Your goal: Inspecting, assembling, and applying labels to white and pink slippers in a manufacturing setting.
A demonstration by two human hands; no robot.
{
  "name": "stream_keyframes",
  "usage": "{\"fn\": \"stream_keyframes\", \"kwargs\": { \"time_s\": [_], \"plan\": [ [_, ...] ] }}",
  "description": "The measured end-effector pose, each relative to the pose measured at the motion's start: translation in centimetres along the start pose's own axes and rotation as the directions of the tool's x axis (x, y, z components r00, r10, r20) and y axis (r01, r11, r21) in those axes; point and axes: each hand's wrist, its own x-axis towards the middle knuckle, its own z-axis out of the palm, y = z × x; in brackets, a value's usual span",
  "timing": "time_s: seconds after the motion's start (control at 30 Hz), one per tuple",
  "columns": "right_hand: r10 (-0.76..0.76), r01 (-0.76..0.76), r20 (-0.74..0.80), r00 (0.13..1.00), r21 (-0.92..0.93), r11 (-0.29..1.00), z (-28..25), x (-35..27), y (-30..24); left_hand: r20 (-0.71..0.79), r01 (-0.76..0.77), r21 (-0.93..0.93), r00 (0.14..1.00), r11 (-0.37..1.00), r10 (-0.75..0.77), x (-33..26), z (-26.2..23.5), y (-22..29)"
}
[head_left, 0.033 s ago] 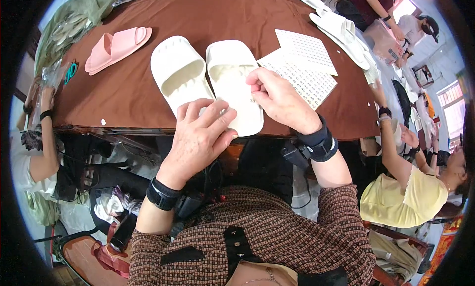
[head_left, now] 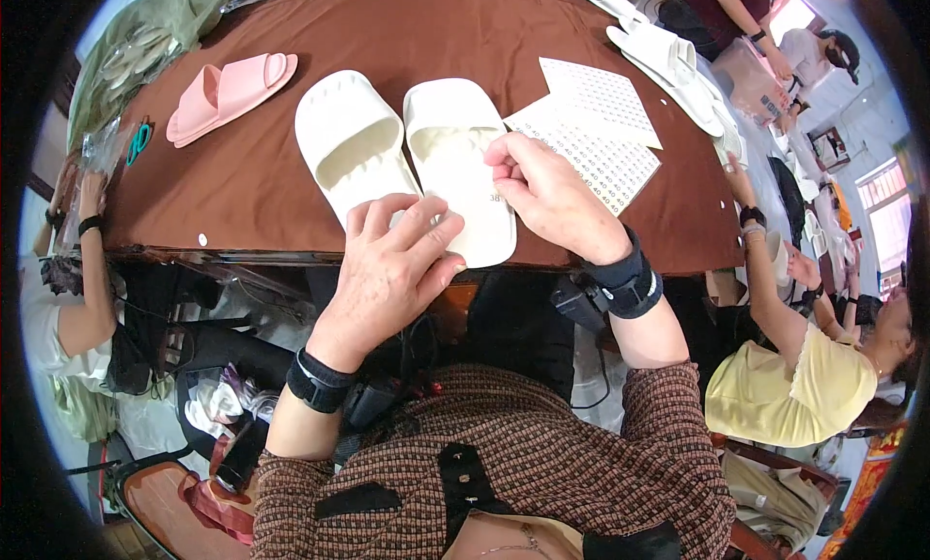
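Two white slide slippers lie side by side on the brown table (head_left: 242, 192): the left slipper (head_left: 344, 139) and the right slipper (head_left: 450, 134). My left hand (head_left: 387, 269) rests over their heel ends at the table's near edge, fingers on the right slipper's heel. My right hand (head_left: 547, 192) reaches in from the right, fingers bunched on the right slipper's insole. Its thumb presses beside a small white sticker (head_left: 496, 200) on that insole. Sheets of small stickers (head_left: 605, 158) lie just right of the slippers.
A pink pair of slippers (head_left: 228, 95) lies at the far left, near teal scissors (head_left: 139, 141) and a green bag (head_left: 165, 22). More white slippers (head_left: 668, 61) sit at the far right. A person in yellow (head_left: 794, 386) works at the right; another person's arm (head_left: 82, 269) is at the left.
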Motion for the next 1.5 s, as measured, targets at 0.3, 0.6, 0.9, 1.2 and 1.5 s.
{"fn": "stream_keyframes", "kwargs": {
  "time_s": [0.3, 0.6, 0.9, 1.2, 1.5],
  "plan": [
    [-0.121, 0.115, -0.041, 0.992, -0.125, 0.985, 0.2, -1.1, 0.2, -0.004, -0.008, 0.001, 1.000, 1.000, 0.008, 0.1, 0.1, 0.2],
    [-0.130, 0.124, -0.003, 0.992, -0.263, 0.957, -2.3, -0.7, -1.0, 0.019, -0.001, -0.010, 1.000, 1.000, 0.001, 0.3, 0.0, -0.1],
    [-0.125, 0.110, -0.062, 0.990, -0.202, 0.973, -2.5, 1.4, -1.6, 0.003, 0.004, -0.149, 1.000, 0.989, -0.003, -0.2, -1.2, -0.3],
    [-0.191, 0.201, 0.075, 0.979, -0.160, 0.966, -3.7, 6.2, 2.8, -0.188, 0.199, -0.177, 0.954, 0.964, -0.231, 0.6, -5.3, -6.0],
    [-0.083, 0.119, 0.317, 0.945, -0.095, 0.988, -3.3, 10.4, 4.7, 0.349, 0.554, -0.420, 0.830, 0.719, -0.436, 4.2, -6.0, -14.1]
  ]
}}
